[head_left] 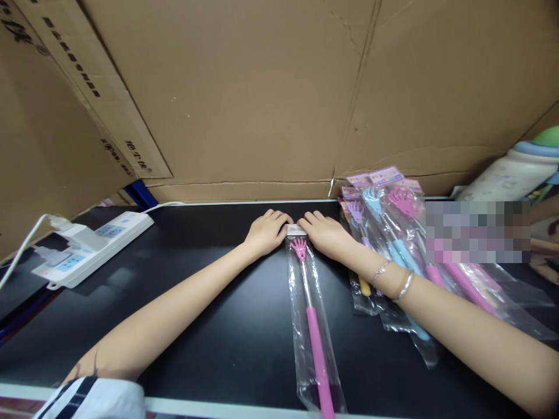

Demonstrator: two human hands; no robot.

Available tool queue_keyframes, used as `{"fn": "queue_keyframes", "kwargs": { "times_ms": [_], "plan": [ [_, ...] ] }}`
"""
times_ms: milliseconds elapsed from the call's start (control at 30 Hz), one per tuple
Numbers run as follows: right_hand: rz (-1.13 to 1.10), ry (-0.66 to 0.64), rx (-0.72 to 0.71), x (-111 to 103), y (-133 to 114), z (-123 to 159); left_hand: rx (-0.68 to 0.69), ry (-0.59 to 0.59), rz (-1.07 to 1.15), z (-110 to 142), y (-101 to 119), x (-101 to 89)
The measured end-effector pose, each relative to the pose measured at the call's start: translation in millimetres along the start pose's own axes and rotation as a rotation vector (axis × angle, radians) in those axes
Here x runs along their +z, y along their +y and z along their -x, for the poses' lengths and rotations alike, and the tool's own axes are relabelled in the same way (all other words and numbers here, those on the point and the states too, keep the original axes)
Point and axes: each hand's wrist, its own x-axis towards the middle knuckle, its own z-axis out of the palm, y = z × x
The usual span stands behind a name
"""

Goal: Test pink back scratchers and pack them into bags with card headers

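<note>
A pink back scratcher (318,355) with a hand-shaped head and a metal shaft lies lengthwise in a clear plastic bag (293,326) in front of me. At the bag's far end is a small whitish header card (297,230). My left hand (268,234) is closed at the card's left corner, fingers bent. On the opposite corner, my right hand (324,234) pinches with curled fingers. The fingertips are partly hidden. Right of my right hand, partly behind the forearm, several bagged back scratchers (395,250) in purple, blue and pink lie overlapping.
A white power strip (94,247) with plugs and a cable lies at the left of the black table (196,343). Cardboard (262,105) walls off the back and left. A whitish bottle (509,174) stands tilted in view at the far right, near another person's hand (545,256).
</note>
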Motion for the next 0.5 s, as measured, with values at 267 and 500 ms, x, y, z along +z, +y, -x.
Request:
{"fn": "queue_keyframes", "kwargs": {
  "times_ms": [267,500],
  "plan": [
    [-0.002,-0.004,-0.003,-2.4,-0.9,-0.1,-0.001,-0.004,0.008,0.7,0.6,-1.2],
    [-0.004,-0.014,0.003,-6.3,-1.6,0.5,0.004,0.0,0.002,0.5,0.1,-0.5]
  ]
}}
